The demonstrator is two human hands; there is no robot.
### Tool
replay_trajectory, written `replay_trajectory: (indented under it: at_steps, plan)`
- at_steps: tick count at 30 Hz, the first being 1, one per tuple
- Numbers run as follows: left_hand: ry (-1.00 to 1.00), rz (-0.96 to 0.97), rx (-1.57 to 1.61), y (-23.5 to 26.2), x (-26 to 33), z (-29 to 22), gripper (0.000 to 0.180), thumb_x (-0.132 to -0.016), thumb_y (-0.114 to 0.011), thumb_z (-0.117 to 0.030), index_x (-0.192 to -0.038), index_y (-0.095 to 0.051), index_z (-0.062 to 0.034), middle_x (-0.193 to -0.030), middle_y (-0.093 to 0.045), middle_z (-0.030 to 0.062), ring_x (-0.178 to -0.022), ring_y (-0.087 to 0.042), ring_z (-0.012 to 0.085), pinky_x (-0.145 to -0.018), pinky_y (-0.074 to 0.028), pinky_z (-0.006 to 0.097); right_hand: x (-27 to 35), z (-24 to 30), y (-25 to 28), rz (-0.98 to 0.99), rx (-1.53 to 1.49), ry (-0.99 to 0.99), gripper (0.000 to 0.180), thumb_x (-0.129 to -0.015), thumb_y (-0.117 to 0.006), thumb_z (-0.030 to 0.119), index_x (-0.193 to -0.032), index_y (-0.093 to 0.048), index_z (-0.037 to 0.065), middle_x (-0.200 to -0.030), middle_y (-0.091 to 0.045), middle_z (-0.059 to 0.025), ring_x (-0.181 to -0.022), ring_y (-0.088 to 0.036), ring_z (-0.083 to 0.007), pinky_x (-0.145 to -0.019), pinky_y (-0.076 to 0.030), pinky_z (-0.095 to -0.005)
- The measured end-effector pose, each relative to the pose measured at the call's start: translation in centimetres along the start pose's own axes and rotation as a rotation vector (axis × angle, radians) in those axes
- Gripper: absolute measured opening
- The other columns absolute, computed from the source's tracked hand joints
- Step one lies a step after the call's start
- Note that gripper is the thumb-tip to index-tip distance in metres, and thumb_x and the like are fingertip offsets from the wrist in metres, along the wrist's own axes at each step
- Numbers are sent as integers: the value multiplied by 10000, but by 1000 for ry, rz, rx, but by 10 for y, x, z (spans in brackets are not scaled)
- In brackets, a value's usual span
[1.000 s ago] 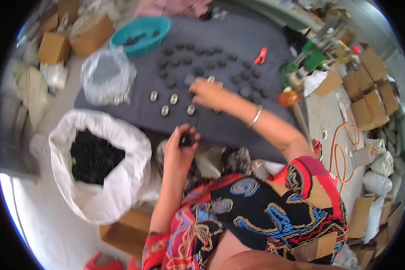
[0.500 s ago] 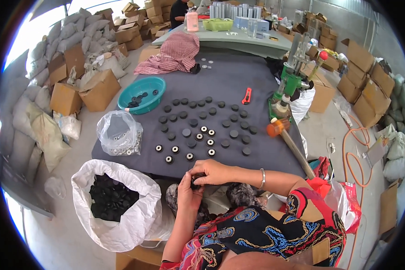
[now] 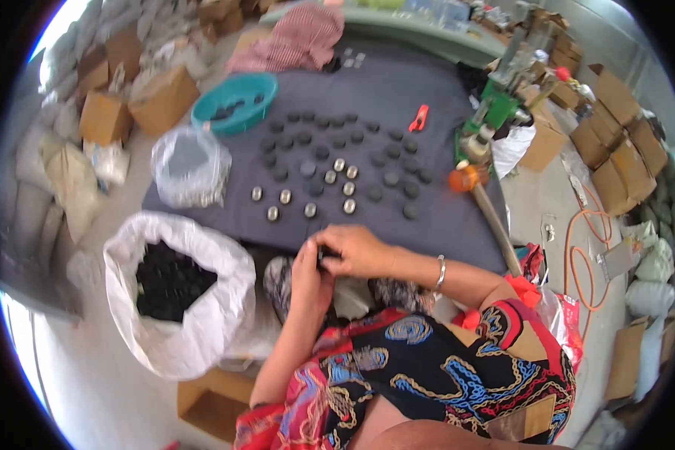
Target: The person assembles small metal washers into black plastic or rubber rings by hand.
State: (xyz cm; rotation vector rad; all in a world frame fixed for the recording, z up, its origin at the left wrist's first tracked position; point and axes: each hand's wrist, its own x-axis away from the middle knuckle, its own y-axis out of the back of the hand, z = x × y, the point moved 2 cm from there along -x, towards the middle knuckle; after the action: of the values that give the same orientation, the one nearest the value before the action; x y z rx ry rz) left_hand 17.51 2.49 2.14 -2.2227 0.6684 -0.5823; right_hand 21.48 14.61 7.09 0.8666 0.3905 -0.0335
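Observation:
At the table's near edge, my left hand (image 3: 308, 276) and my right hand (image 3: 358, 252) meet with fingers closed around a small black round piece (image 3: 325, 253). Fingers cover most of it. Just beyond them, several black round pieces with a metal ring on top (image 3: 349, 206) stand on the dark table cover (image 3: 225, 234). Behind these sit rows of plain black round pieces (image 3: 391, 179). To the left, a white sack (image 3: 221, 315) stands open with many black pieces (image 3: 169, 281) in it.
A clear bag (image 3: 191, 165) of small metal parts and a teal basin (image 3: 236, 124) lie at the left. On the right are a hammer (image 3: 495, 217), a red cutter (image 3: 418, 118) and a green hand press (image 3: 495, 112). A checked cloth (image 3: 296, 37) lies at the back.
My view has tilted down, so the table and everything on it sit higher in the picture, slightly blurred. Both hands stay together around the black piece.

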Motion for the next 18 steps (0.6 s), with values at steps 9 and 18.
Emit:
replay_trajectory:
  at_steps: [9,18]
  plan:
    - [125,-45,127,21,-2,-9,285,-943,-519,-175,-1167,-542,0,-992,-611,115,-810,-593,240,-660,-469,321,-37,-35,20,-58,-173,-214,344,-775,-657,125,-1099,-623,13,-896,-593,-106,-783,-607,-213,-700,-493,-330]
    - [116,-105,134,39,-3,-23,290,-809,-545,10,-1097,-567,-9,-999,-622,129,-815,-594,234,-662,-465,301,-70,-52,10,77,321,-21,348,-742,-644,99,-1076,-620,3,-930,-581,-130,-841,-586,-296,-736,-481,-387]
